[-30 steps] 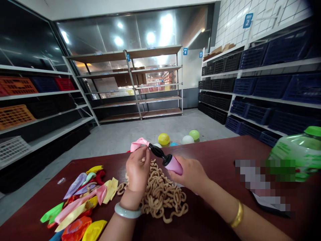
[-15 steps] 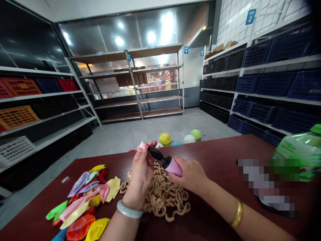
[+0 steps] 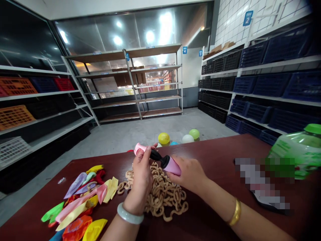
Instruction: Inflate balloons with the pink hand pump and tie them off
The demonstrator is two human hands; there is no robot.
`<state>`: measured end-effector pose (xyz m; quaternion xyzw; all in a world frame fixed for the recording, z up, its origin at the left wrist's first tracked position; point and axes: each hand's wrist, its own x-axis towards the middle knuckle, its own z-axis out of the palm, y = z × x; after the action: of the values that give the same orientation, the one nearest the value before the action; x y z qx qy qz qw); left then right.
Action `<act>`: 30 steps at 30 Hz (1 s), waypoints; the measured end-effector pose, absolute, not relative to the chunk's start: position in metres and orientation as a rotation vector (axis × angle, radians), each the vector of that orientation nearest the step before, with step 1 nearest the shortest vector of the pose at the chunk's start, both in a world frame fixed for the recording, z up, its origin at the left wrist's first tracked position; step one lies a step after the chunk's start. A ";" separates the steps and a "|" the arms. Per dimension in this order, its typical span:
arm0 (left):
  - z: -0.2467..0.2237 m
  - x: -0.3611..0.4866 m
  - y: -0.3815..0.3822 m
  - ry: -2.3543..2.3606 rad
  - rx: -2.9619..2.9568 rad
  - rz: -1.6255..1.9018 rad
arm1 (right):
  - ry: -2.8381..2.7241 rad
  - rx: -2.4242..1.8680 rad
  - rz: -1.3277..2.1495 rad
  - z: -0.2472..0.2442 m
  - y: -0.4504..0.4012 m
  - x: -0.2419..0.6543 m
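My left hand (image 3: 142, 167) pinches a pink balloon (image 3: 139, 147) around the black nozzle of a small pump. The pump's pink body (image 3: 173, 167) is wrapped in my right hand (image 3: 189, 174), held tilted above the table. Beneath both hands lies a heap of tan fuzzy cord (image 3: 165, 197) in loops. To the left, a pile of uninflated balloons in several colours (image 3: 80, 204) is spread on the table; yellow, pink, purple, green and orange ones show.
The dark red table (image 3: 213, 154) bears a green-capped bottle (image 3: 296, 150) and a blurred flat object (image 3: 263, 187) at the right. Inflated balloons (image 3: 164, 138) lie on the floor beyond. Shelves with crates (image 3: 260, 87) stand around the room.
More of the pink balloon shows beyond my left fingers, and it sits farther over the nozzle. The fingers of my left hand have closed in around it. The view has shifted slightly.
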<state>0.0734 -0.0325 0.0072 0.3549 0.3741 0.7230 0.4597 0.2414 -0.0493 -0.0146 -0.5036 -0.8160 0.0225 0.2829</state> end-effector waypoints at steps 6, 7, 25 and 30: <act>0.010 0.065 -0.030 0.835 0.902 1.821 | -2.180 -1.338 0.070 -0.013 -0.050 0.242; 0.010 0.064 -0.028 0.863 0.915 1.827 | -2.184 -1.331 0.074 -0.013 -0.051 0.242; 0.002 0.086 -0.033 0.572 0.724 1.734 | -2.224 -1.364 0.232 -0.015 -0.049 0.240; 0.004 0.057 -0.012 0.555 0.572 1.834 | -2.253 -1.189 0.450 -0.021 -0.048 0.239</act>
<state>0.0573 -0.0121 0.0039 0.2406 0.2335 0.7718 0.5403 0.2389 -0.0475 -0.0213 -0.4422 -0.8375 0.1673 0.2739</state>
